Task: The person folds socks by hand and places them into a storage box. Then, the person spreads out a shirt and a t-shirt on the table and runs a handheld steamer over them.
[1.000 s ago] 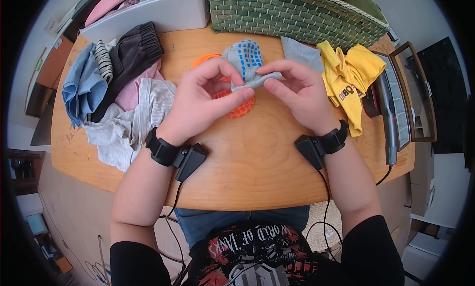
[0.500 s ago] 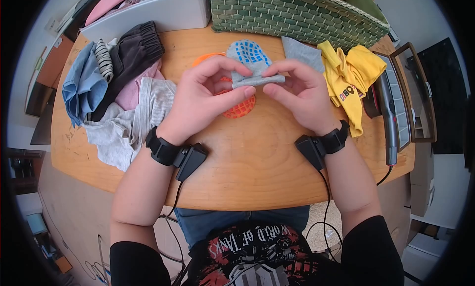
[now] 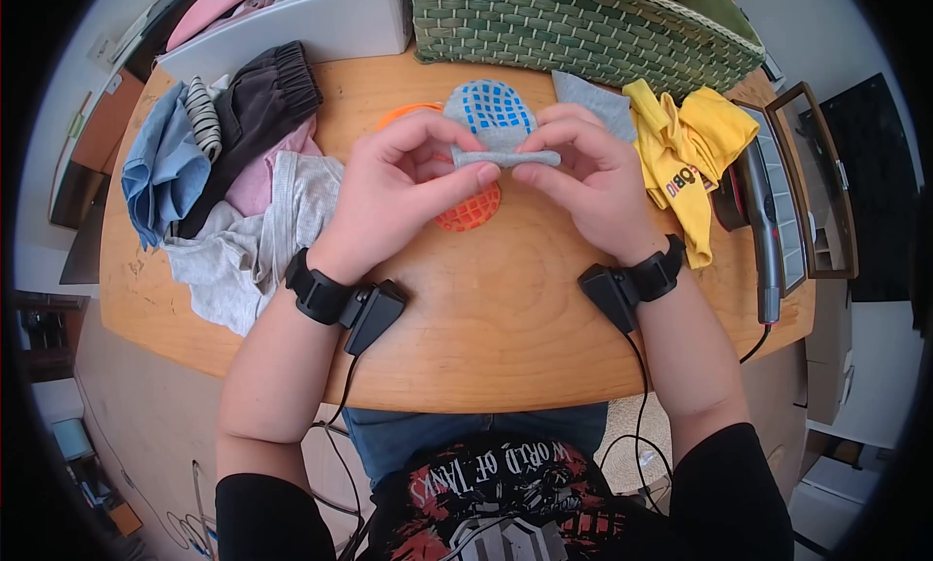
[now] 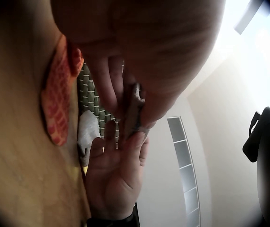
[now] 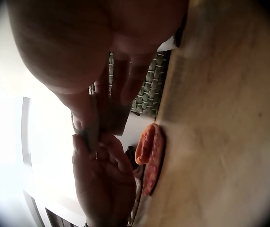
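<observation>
A grey sock (image 3: 494,109) with blue squares on its sole is held up over the table, sole side showing, its cuff folded into a band. My left hand (image 3: 398,177) pinches the left end of that band between thumb and fingers. The right end is gripped the same way by my right hand (image 3: 588,172). In the left wrist view the folded cuff (image 4: 135,106) shows edge-on between both hands. Below and behind the left fingers lies an orange sock (image 3: 469,211) with red squares, partly hidden; the right wrist view shows it bent over on the tabletop (image 5: 210,142).
Left lies a pile of clothes: blue cloth (image 3: 170,168), dark trousers (image 3: 258,109), a light grey garment (image 3: 243,260). A yellow garment (image 3: 680,148) and grey cloth (image 3: 593,104) lie right, near a corded styling tool (image 3: 766,231). A white bin (image 3: 292,32) and green woven basket (image 3: 573,36) stand behind.
The grey sock has turned so its blue-squared sole shows more fully and straighter, and its cuff has been folded down into a level band. Both hands stay in nearly the same place.
</observation>
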